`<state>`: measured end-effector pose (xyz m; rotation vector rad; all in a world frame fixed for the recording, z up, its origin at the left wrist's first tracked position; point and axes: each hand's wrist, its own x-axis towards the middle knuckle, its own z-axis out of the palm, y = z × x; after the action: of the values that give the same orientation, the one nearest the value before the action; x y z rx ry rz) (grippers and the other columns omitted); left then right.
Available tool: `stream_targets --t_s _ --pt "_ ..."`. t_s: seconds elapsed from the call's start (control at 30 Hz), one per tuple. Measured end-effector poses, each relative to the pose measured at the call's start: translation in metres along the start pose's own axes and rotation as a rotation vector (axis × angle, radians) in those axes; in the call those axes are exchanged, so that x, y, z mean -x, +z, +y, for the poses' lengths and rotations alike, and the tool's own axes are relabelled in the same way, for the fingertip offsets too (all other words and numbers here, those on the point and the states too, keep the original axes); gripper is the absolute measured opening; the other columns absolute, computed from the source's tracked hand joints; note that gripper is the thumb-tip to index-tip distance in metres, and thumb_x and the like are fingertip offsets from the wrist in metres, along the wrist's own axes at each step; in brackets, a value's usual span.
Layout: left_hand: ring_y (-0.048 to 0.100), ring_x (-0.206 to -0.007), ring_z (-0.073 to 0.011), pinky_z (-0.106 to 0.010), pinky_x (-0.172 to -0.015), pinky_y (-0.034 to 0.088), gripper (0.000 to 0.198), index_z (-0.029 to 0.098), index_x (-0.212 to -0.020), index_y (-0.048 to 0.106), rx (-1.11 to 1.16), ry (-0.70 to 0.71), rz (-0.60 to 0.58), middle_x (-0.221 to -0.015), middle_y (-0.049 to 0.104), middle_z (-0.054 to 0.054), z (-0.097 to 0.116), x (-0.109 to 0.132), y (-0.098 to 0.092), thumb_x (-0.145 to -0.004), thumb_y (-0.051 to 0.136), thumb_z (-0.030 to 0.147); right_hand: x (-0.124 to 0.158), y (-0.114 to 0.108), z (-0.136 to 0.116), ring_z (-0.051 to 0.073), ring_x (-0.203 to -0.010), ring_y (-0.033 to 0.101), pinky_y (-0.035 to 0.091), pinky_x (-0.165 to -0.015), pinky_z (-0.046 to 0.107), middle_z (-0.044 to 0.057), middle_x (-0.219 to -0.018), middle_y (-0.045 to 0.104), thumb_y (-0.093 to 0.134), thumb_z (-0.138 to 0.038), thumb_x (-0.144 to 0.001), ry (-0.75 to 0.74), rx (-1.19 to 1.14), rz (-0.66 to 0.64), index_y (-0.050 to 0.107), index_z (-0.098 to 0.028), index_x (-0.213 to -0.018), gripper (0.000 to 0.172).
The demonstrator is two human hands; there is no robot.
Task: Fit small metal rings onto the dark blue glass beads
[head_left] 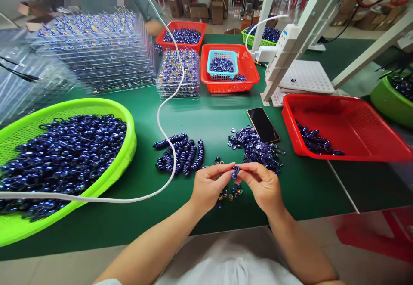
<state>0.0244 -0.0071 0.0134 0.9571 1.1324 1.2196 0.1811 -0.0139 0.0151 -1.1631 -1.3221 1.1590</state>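
Bead (235,172) at risk of slipping
Left hand (209,187) and right hand (262,186) pinch it by fingertips; a slip could lose it in the pile (254,148) (all alike).

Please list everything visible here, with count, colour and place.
blue bead: one, dark blue, pinched between both hands' fingertips
loose beads: one pile, dark blue, behind the hands
bead stacks: several, dark blue, left of the pile
phone: one, black, beside the pile
round basket: one, lime green, left, full of beads
red baskets: three, red, right, centre back, far back
small basket: one, turquoise, inside centre red basket
clear trays: two stacks, clear, back left
cable: one, white, across the green mat
left hand: one, pinching the bead
right hand: one, pinching the bead
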Motion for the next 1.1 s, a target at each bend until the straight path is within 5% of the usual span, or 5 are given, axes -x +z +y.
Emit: stream_targets --t_s 0.33,0.7,0.97,1.1 --pt "0.069 -0.079 -0.0183 -0.032 -0.076 0.054 0.025 0.023 -0.107 0.077 -0.245 0.459 -0.165 -0.092 0.078 -0.008 0.001 0.003 -0.003 -0.085 0.066 0.016 0.001 -0.004 0.004 0.014 -0.062 0.070 0.061 -0.061 0.027 0.001 -0.083 0.074 0.066 -0.035 -0.089 0.054 -0.025 -0.008 0.069 -0.024 -0.101 0.017" --pt "0.065 -0.073 -0.0168 -0.030 -0.071 0.051 0.020 0.022 -0.097 0.074 -0.301 0.563 -0.190 -0.079 0.074 -0.005 0.008 0.004 -0.004 -0.084 0.066 0.009 -0.003 -0.006 0.002 0.011 -0.060 0.064 0.055 -0.055 0.024 0.000 -0.078 0.068 0.066 -0.041 -0.088 0.162 -0.228 -0.222 0.069 -0.023 -0.105 0.025" --pt "0.068 -0.080 -0.0178 -0.031 -0.074 0.054 0.019 0.023 -0.101 0.075 -0.353 0.546 -0.198 -0.089 0.074 -0.008 0.005 0.000 -0.005 -0.088 0.064 0.015 -0.001 -0.006 0.004 0.013 -0.062 0.069 0.061 -0.057 0.026 0.003 -0.091 0.074 0.066 -0.040 -0.088 0.119 -0.109 -0.107 0.072 -0.024 -0.105 0.024" --pt "0.066 -0.079 -0.0161 -0.028 -0.071 0.054 0.020 0.020 -0.105 0.071 -0.454 0.557 -0.144 -0.092 0.071 -0.008 0.011 -0.002 -0.007 -0.086 0.067 0.017 -0.002 -0.008 0.003 0.016 -0.073 0.071 0.061 -0.068 0.030 0.003 -0.094 0.074 0.062 -0.029 -0.090 -0.082 0.211 -0.016 0.070 -0.024 -0.105 0.017"
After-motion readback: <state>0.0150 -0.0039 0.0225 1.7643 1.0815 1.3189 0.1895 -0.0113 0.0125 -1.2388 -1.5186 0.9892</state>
